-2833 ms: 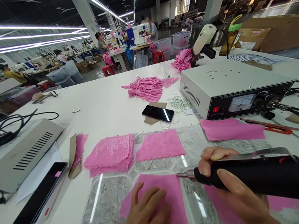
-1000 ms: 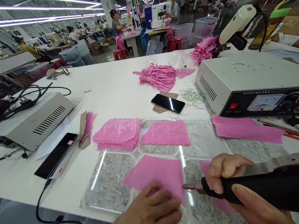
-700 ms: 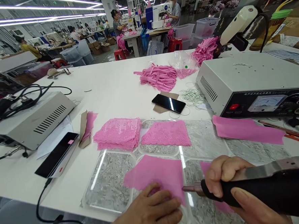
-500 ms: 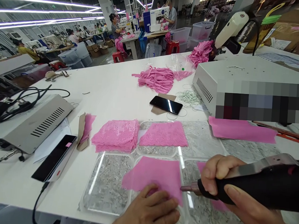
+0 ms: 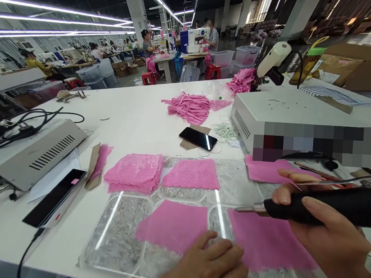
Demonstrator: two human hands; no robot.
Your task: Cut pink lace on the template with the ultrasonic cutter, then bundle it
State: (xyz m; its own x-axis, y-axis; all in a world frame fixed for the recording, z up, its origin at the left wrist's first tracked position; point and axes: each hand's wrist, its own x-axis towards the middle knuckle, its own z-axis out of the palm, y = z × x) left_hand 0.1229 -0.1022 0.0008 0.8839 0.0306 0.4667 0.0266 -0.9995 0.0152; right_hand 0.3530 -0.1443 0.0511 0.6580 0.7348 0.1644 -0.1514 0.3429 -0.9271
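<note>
My right hand (image 5: 333,242) is closed around a black handpiece with a narrow metal tip (image 5: 323,202). Its tip points left and lies at the upper left corner of a plain pink fabric piece (image 5: 267,242), partly hidden by that hand. My left hand (image 5: 212,262) lies palm down with fingers apart, holding nothing. Its fingertips are by the lower right edge of another plain pink fabric piece (image 5: 175,226). Both pieces lie on a clear-covered marbled mat (image 5: 113,231). Behind them are a stack of pink lace pieces (image 5: 134,173) and a smaller lace stack (image 5: 192,174).
Grey metal boxes stand left (image 5: 43,151) and right (image 5: 278,105). A phone (image 5: 198,138), white elastic loops (image 5: 224,133) and a bundle of pink straps (image 5: 189,107) lie farther back. Another phone (image 5: 56,196) with a cable is at left. Co-workers sit at sewing machines beyond.
The handpiece has moved right, from the left fabric piece's edge to the right piece. My left hand has slid right, off the middle of the left piece. The view has shifted.
</note>
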